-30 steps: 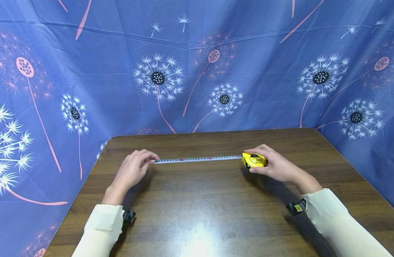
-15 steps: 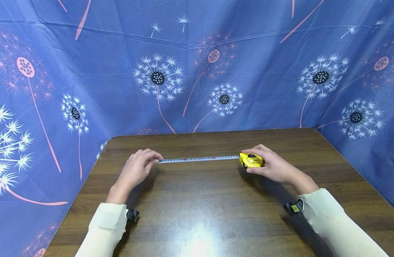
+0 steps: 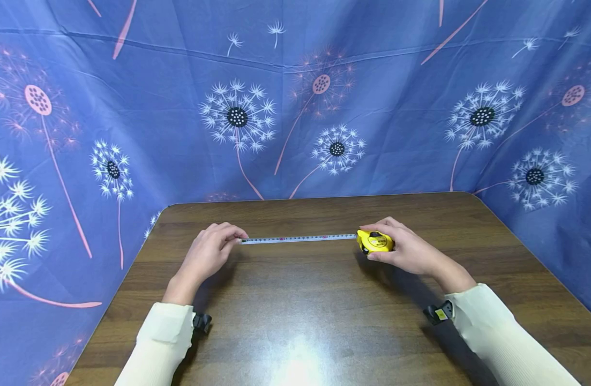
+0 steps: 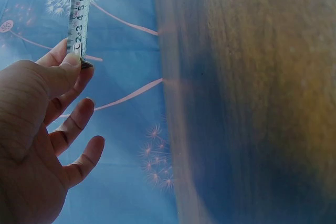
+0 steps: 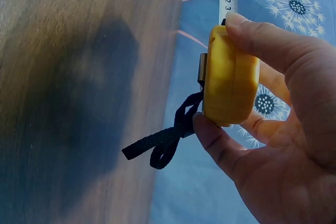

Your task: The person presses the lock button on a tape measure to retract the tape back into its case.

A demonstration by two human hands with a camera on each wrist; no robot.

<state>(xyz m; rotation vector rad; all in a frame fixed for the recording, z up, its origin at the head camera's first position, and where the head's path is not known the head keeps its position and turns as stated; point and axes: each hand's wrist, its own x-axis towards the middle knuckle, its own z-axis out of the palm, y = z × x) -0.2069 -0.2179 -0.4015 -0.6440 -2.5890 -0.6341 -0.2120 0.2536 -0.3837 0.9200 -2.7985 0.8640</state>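
The right hand (image 3: 411, 249) grips the yellow tape measure case (image 3: 374, 242), fingers and thumb curled round it, just above the brown desk (image 3: 324, 311). A black wrist strap (image 5: 165, 140) hangs from the case. The white tape blade (image 3: 300, 239) runs out straight and level over the desk to the left hand (image 3: 210, 254), which pinches the blade's end hook between thumb and forefinger, its other fingers spread loosely. A blue dandelion-print cloth (image 3: 295, 107) hangs behind the desk.
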